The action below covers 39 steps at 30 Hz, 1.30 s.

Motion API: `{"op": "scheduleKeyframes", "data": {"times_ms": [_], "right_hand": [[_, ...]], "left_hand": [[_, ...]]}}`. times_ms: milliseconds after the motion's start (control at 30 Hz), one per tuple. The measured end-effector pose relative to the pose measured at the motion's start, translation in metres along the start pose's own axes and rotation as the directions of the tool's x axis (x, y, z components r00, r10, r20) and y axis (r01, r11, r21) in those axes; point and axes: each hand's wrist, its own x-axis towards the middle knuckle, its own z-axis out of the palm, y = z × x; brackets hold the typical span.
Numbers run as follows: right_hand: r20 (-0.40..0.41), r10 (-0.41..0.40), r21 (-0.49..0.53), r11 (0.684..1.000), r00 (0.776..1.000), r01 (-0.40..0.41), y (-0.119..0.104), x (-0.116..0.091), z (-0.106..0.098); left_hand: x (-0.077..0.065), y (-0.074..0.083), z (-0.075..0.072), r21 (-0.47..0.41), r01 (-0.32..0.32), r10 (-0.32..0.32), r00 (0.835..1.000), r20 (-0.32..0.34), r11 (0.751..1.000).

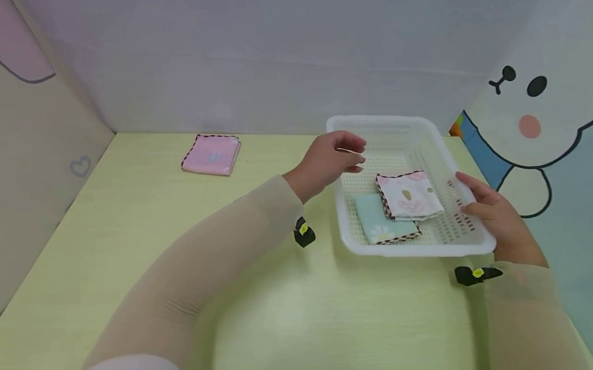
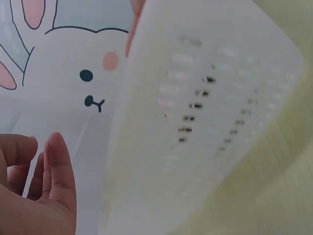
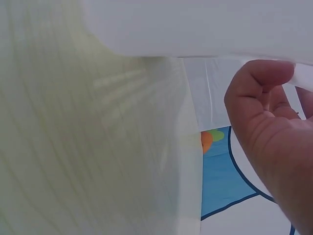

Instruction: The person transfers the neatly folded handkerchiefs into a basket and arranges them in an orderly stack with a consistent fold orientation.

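Observation:
A white plastic basket (image 1: 377, 249) with a perforated floor and sides is close over the table at the right. My right hand (image 1: 504, 221) grips its right rim, thumb over the edge, as the right wrist view also shows. Inside lie two folded small towels: a mint green towel (image 1: 378, 217) with a flower print, partly covered by a white and pink towel (image 1: 408, 197) with dark checked edging. At the basket's left rim is my left hand (image 1: 327, 161), its fingers loosely bent and nothing between them; in the left wrist view, this hand (image 2: 44, 191) appears beside the basket wall (image 2: 146, 161).
A folded pink towel (image 1: 212, 155) lies at the back left of the pale yellow-green table (image 1: 340, 325). Pale panels stand along the back and both sides; a cartoon face (image 1: 529, 106) is printed on the right one.

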Motion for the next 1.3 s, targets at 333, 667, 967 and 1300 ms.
{"op": "scheduleKeyframes", "data": {"times_ms": [333, 667, 967, 1300], "right_hand": [[0.017, -0.037, 0.004, 0.999, 0.999, 0.037, 0.003, 0.001, -0.005], [0.045, -0.077, -0.008, 0.997, 0.996, 0.077, 0.003, 0.002, -0.009], [0.017, -0.033, 0.000, 0.999, 0.999, 0.033, 0.001, -0.002, -0.009], [0.039, -0.034, 0.032, 0.999, 0.999, 0.033, 0.001, -0.003, -0.001]], "left_hand": [[-0.004, -0.014, -0.055, 0.028, -0.008, 0.010, 0.998, -0.068, 1.000], [-0.018, -0.021, -0.107, 0.094, 0.035, -0.024, 0.993, -0.118, 0.995], [-0.014, -0.018, -0.167, 0.197, 0.136, -0.081, 0.961, -0.264, 0.971], [-0.035, -0.030, -0.254, 0.319, 0.271, -0.134, 0.910, -0.392, 0.908]]}}
